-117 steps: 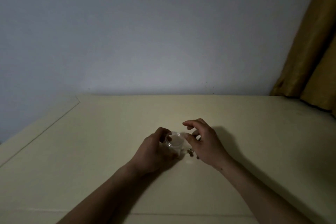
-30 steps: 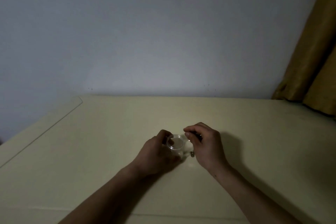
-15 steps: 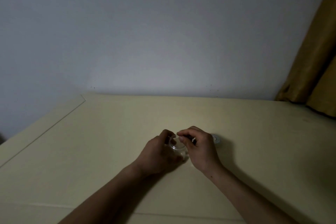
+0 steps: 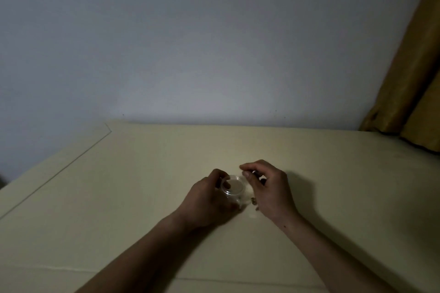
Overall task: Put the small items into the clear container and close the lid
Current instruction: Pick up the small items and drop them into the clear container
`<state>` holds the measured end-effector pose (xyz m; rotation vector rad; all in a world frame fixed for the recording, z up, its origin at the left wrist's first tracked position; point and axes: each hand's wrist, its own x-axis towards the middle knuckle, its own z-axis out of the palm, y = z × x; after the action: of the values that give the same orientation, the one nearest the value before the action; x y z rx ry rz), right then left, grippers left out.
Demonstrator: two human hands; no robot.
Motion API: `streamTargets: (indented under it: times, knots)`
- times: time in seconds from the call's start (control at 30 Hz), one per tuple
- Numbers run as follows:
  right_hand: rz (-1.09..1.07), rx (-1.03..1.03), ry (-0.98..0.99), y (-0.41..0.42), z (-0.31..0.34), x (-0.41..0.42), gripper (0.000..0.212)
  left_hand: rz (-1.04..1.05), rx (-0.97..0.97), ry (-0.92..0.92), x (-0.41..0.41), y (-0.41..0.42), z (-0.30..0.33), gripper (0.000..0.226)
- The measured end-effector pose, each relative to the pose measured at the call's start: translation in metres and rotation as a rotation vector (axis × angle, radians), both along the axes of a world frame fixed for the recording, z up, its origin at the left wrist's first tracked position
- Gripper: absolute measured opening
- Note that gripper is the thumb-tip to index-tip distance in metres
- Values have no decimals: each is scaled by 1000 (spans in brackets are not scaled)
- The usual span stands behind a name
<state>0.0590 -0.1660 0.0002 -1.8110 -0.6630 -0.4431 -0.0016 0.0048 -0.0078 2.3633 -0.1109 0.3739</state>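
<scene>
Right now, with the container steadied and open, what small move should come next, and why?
Probably bring the right hand down to the small item on the table beside the clear container and pinch it. The left hand holds the container, its mouth looks uncovered, and that item lies outside. What the right fingers hold is unclear.

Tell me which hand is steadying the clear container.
The left hand: it wraps around the side of the clear container, which is open on top. The right hand sits beside it with fingertips pinched above the rim, not gripping the container.
</scene>
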Motion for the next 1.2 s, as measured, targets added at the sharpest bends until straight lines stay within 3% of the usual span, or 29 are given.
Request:
streamTargets:
  times: [0.2, 0.37, 0.57, 0.7, 1.2]
  knots:
    - [-114, 50, 107, -24, 4, 12, 16, 0, 3, -4, -1, 0, 1, 66]
    - [-76, -125, 261, -39, 3, 25, 18, 8, 10, -5, 1, 0, 0, 66]
    - [54, -610, 249, -44, -8, 20, 61, 4, 5, -10, 2, 1, -2, 65]
    - [96, -764, 238, -43, -8, 14, 77, -6, 13, -23, 2, 2, -3, 65]
    - [46, -711, 145, -34, -14, 12, 19, -5, 4, -6, 1, 1, -1, 66]
